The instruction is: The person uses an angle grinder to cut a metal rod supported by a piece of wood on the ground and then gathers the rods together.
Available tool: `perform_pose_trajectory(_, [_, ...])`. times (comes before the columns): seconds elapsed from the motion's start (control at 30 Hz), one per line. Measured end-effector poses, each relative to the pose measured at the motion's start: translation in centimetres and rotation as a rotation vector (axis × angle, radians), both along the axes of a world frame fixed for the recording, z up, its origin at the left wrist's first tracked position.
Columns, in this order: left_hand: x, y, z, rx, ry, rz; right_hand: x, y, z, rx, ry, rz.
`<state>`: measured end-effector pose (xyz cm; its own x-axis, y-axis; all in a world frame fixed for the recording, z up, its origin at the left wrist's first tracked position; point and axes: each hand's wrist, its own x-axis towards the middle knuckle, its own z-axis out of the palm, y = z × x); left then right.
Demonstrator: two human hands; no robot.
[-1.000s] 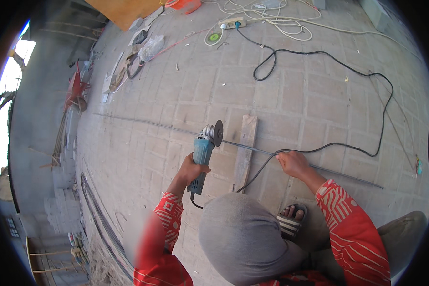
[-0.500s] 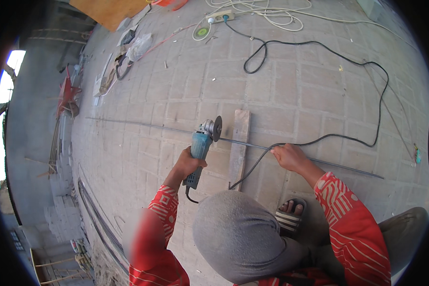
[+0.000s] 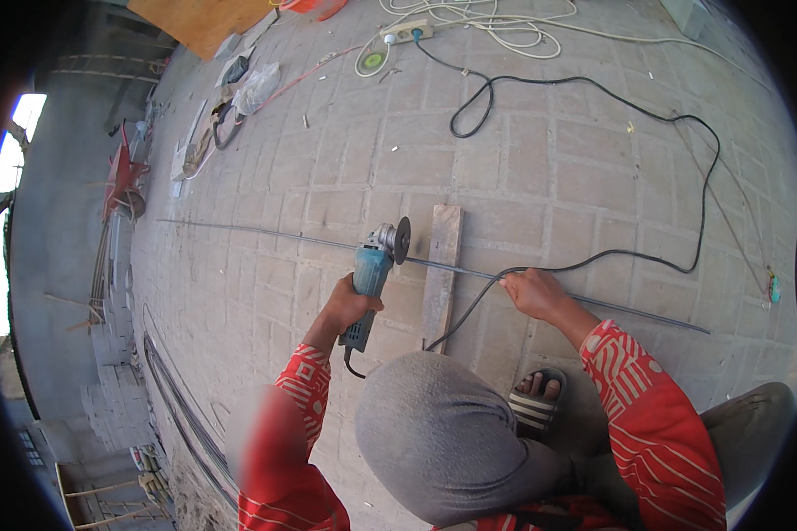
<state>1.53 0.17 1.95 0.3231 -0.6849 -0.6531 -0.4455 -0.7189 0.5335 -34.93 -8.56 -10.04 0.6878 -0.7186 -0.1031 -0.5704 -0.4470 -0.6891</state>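
My left hand [image 3: 350,307] grips the body of a teal angle grinder [image 3: 372,267]. Its disc [image 3: 403,239] stands at a long thin steel rod [image 3: 266,234], just left of a wooden plank [image 3: 443,257] that the rod lies across. My right hand [image 3: 531,292] presses down on the rod to the right of the plank, with the grinder's black cable [image 3: 593,84] running under the fingers. A foot in a striped sandal [image 3: 536,403] rests on the paving below that hand. A grey cap hides the ground near the bottom.
The floor is brick paving. A white power strip [image 3: 407,31] with coiled white cable and a green reel [image 3: 372,60] lie at the top. A plywood board [image 3: 204,22] and scattered bags lie top left. A bundle of rods [image 3: 177,407] runs along the left.
Both hands keep their grips in the same places. The view has shifted slightly, so the power strip and cables sit higher in the picture.
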Motion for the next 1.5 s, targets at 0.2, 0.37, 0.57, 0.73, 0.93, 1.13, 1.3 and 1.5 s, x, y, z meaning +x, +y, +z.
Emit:
perform_pose_trajectory(0.2, [-0.1,-0.1,0.1,0.022,-0.008,-0.006,0.1,0.0,0.6,0.039,0.0,-0.018])
perform_pose_trajectory(0.37, [-0.5,-0.2,0.4,0.013,-0.019,0.0,0.0,-0.1,0.5,0.051,0.024,-0.01])
perform_pose_trajectory(0.57, [0.1,-0.1,-0.1,0.034,-0.008,0.0,0.1,-0.1,0.4,0.027,0.041,0.026])
perform_pose_trajectory(0.73, [-0.1,-0.1,-0.2,0.0,-0.022,-0.009,0.0,-0.1,0.4,0.032,0.055,0.027])
perform_pose_trajectory(0.93, [0.1,-0.2,-0.3,0.012,-0.024,-0.008,0.0,0.0,0.7,0.032,0.042,0.02])
perform_pose_trajectory(1.13, [0.1,-0.3,-0.5,0.018,-0.022,-0.011,0.1,0.1,0.2,0.005,0.028,0.013])
perform_pose_trajectory(1.3, [-0.2,-0.5,-0.5,-0.026,-0.027,-0.049,0.0,0.0,0.6,0.006,0.035,0.01])
perform_pose_trajectory(1.5, [0.0,-0.7,-0.8,-0.014,-0.044,-0.044,0.1,0.1,0.7,0.005,0.04,0.013])
